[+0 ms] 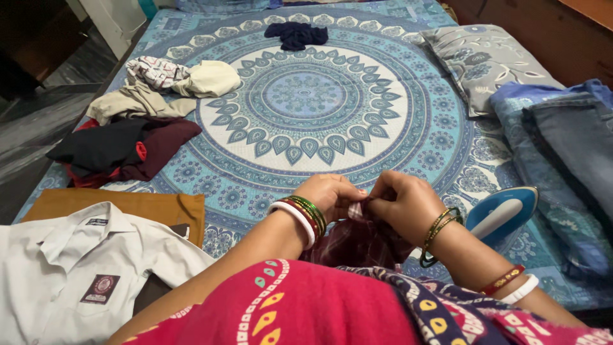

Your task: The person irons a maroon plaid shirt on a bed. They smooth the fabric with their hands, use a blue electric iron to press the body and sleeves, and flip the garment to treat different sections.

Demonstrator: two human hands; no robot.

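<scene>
We find the bed (332,108) evenly lit by soft, diffuse light; its source is not in view. Shadows are faint, lying just under the clothes (121,150) and the hands. The floor (38,121) at upper left is dim, as is the upper right corner. We see no glare. Focus is sharp at centre; the red garment (306,306) nearest the camera is slightly soft. Edges show mild wide-angle stretch.

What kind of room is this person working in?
Most likely a bedroom at home. A bed spread with a blue patterned sheet carries a pillow, piles of clothes and an iron, while both hands pinch a dark checked cloth.
</scene>
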